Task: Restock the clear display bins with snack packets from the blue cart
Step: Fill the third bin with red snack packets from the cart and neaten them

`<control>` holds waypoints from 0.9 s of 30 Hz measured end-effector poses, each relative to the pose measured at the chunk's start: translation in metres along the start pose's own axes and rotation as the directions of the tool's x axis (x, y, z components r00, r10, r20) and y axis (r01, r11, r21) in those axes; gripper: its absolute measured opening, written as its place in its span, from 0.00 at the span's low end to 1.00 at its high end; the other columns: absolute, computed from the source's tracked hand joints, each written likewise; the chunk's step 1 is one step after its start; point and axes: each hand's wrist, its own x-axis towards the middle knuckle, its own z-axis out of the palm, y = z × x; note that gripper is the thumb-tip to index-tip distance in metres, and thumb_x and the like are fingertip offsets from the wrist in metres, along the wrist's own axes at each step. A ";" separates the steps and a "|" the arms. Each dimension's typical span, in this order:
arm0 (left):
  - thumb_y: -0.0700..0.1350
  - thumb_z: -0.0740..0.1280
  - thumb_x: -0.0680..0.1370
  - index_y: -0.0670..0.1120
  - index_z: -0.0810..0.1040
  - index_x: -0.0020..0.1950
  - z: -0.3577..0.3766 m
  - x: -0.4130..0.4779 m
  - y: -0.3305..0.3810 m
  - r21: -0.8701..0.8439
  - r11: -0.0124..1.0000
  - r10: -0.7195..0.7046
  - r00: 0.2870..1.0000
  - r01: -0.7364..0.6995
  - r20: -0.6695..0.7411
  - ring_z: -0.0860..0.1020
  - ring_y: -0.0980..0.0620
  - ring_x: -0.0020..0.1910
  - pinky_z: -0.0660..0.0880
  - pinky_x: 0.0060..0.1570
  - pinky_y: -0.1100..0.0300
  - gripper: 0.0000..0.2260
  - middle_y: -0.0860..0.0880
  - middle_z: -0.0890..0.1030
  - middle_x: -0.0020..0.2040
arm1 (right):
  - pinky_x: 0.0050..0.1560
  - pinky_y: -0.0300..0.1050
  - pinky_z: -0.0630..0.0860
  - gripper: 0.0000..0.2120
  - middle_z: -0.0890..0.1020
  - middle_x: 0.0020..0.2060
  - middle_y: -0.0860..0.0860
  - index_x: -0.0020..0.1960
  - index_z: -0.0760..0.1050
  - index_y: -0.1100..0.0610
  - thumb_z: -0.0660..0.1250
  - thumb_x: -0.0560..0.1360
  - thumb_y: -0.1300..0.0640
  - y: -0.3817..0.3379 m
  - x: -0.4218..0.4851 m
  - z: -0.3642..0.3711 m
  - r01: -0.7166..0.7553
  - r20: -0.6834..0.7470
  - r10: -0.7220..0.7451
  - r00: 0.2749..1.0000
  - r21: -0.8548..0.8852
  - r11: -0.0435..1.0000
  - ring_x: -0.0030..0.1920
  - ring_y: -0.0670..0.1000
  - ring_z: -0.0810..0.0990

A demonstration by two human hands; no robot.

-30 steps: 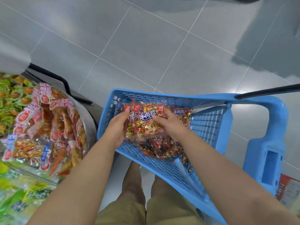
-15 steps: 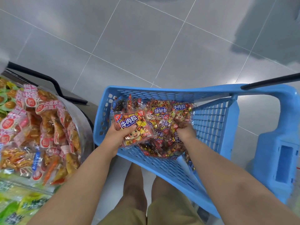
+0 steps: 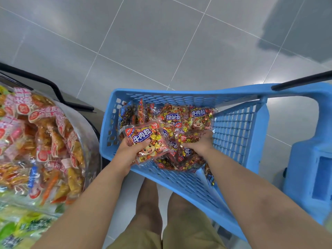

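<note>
Restock barely started, one packet in hand, cart pile mostly untouched

Left hand [image 3: 128, 155] grips a red-and-gold clear-plastic beef cube packet [image 3: 145, 142] by the near-left rim of the blue perforated plastic cart [image 3: 233, 126]; right hand [image 3: 199, 145] sits apart, down in the heap of matching packets [image 3: 179, 119], fingers partly buried, can't tell if it has one. Clear round display bin [image 3: 86, 126] on the left holds orange-and-pink snack packs, no beef cubes seen there. Vs 1 s ago: both hands held that one packet, now the right has let go and dug into the heap
</note>
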 end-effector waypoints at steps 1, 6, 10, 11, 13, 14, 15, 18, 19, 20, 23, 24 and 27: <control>0.40 0.74 0.71 0.46 0.76 0.61 0.000 0.000 -0.001 -0.002 1.000 0.003 1.000 -0.003 -0.006 0.83 0.45 0.50 0.80 0.49 0.50 0.20 0.45 0.84 0.53 | 0.68 0.52 0.63 0.57 0.62 0.71 0.56 0.73 0.49 0.49 0.83 0.56 0.48 -0.001 -0.001 -0.001 0.033 -0.021 -0.033 0.999 0.004 0.999 0.70 0.57 0.64; 0.42 0.77 0.68 0.51 0.76 0.57 -0.005 -0.003 -0.003 0.011 1.000 0.027 0.998 -0.026 -0.064 0.84 0.49 0.46 0.80 0.46 0.52 0.21 0.49 0.85 0.49 | 0.56 0.46 0.70 0.42 0.71 0.66 0.50 0.68 0.62 0.45 0.80 0.60 0.44 -0.014 -0.013 -0.012 0.201 -0.005 -0.201 0.979 -0.056 0.978 0.62 0.54 0.72; 0.42 0.77 0.68 0.50 0.77 0.57 -0.008 -0.013 -0.007 -0.017 0.999 0.031 0.996 -0.032 -0.088 0.84 0.48 0.46 0.80 0.46 0.53 0.20 0.48 0.85 0.49 | 0.42 0.44 0.74 0.29 0.74 0.49 0.48 0.55 0.67 0.49 0.77 0.62 0.40 -0.036 -0.033 -0.026 0.222 -0.076 -0.228 0.971 -0.080 0.972 0.45 0.51 0.76; 0.42 0.77 0.68 0.50 0.77 0.56 -0.009 -0.017 -0.008 -0.030 0.999 0.032 0.995 -0.035 -0.091 0.84 0.47 0.46 0.80 0.45 0.53 0.18 0.47 0.85 0.49 | 0.38 0.43 0.74 0.28 0.75 0.46 0.49 0.52 0.67 0.50 0.77 0.63 0.40 -0.042 -0.040 -0.031 0.225 -0.106 -0.229 0.968 -0.048 0.973 0.41 0.49 0.76; 0.42 0.77 0.69 0.50 0.78 0.56 -0.011 -0.028 -0.007 -0.054 0.998 0.039 0.994 -0.045 -0.104 0.84 0.47 0.46 0.80 0.44 0.54 0.17 0.47 0.85 0.49 | 0.35 0.42 0.72 0.27 0.76 0.46 0.48 0.53 0.68 0.53 0.76 0.64 0.40 -0.053 -0.055 -0.037 0.219 -0.137 -0.211 0.968 0.042 0.975 0.39 0.44 0.73; 0.42 0.76 0.69 0.49 0.77 0.57 -0.013 -0.034 -0.007 -0.071 0.996 0.045 0.992 -0.053 -0.115 0.84 0.47 0.46 0.80 0.43 0.54 0.18 0.47 0.85 0.49 | 0.40 0.46 0.75 0.30 0.77 0.48 0.49 0.56 0.69 0.56 0.76 0.64 0.41 -0.059 -0.063 -0.038 0.201 -0.117 -0.187 0.975 0.124 0.972 0.42 0.45 0.75; 0.42 0.76 0.69 0.49 0.77 0.57 -0.015 -0.041 -0.006 -0.090 0.994 0.052 0.990 -0.065 -0.133 0.84 0.47 0.46 0.80 0.42 0.55 0.18 0.47 0.85 0.49 | 0.50 0.54 0.77 0.35 0.67 0.63 0.60 0.62 0.69 0.59 0.76 0.64 0.42 -0.066 -0.072 -0.038 0.160 -0.062 -0.149 0.987 0.237 0.958 0.49 0.50 0.77; 0.41 0.75 0.70 0.51 0.76 0.52 -0.024 -0.063 -0.004 -0.165 0.980 0.078 0.975 -0.114 -0.209 0.84 0.51 0.41 0.80 0.36 0.58 0.14 0.51 0.85 0.44 | 0.63 0.59 0.72 0.33 0.75 0.63 0.55 0.65 0.71 0.59 0.76 0.64 0.49 -0.085 -0.106 -0.032 -0.004 0.226 -0.132 0.965 0.517 0.856 0.59 0.56 0.75; 0.40 0.75 0.70 0.51 0.76 0.51 -0.027 -0.072 -0.003 -0.191 0.972 0.090 0.970 -0.135 -0.224 0.84 0.52 0.38 0.80 0.34 0.58 0.13 0.52 0.85 0.41 | 0.63 0.58 0.73 0.29 0.75 0.63 0.57 0.63 0.72 0.59 0.75 0.66 0.51 -0.091 -0.117 -0.028 -0.052 0.309 -0.140 0.941 0.539 0.841 0.58 0.56 0.76; 0.40 0.75 0.70 0.51 0.76 0.51 -0.031 -0.081 0.000 -0.213 0.964 0.105 0.966 -0.158 -0.238 0.84 0.52 0.37 0.80 0.32 0.59 0.14 0.52 0.85 0.41 | 0.63 0.57 0.73 0.26 0.75 0.63 0.57 0.62 0.73 0.60 0.74 0.67 0.54 -0.096 -0.128 -0.023 -0.097 0.377 -0.142 0.915 0.549 0.830 0.57 0.57 0.76; 0.40 0.77 0.68 0.52 0.75 0.53 -0.051 -0.110 0.007 -0.261 0.938 0.144 0.941 -0.228 -0.306 0.84 0.50 0.40 0.81 0.38 0.55 0.18 0.51 0.85 0.43 | 0.56 0.51 0.78 0.19 0.78 0.58 0.56 0.59 0.75 0.61 0.72 0.70 0.58 -0.112 -0.158 -0.006 -0.148 0.480 -0.185 0.858 0.575 0.805 0.56 0.56 0.78; 0.39 0.77 0.67 0.52 0.74 0.53 -0.059 -0.121 0.009 -0.277 0.927 0.154 0.930 -0.254 -0.335 0.84 0.49 0.42 0.81 0.42 0.52 0.19 0.49 0.85 0.45 | 0.48 0.45 0.80 0.14 0.80 0.53 0.53 0.55 0.77 0.59 0.72 0.71 0.59 -0.118 -0.169 0.002 -0.111 0.477 -0.203 0.855 0.551 0.827 0.51 0.53 0.80; 0.37 0.75 0.70 0.49 0.73 0.56 -0.092 -0.153 0.013 -0.325 0.890 0.184 0.903 -0.321 -0.390 0.84 0.48 0.43 0.81 0.40 0.52 0.19 0.46 0.83 0.50 | 0.39 0.38 0.78 0.04 0.81 0.40 0.49 0.46 0.78 0.56 0.71 0.73 0.58 -0.134 -0.208 0.027 0.087 0.458 -0.269 0.847 0.380 0.921 0.38 0.47 0.79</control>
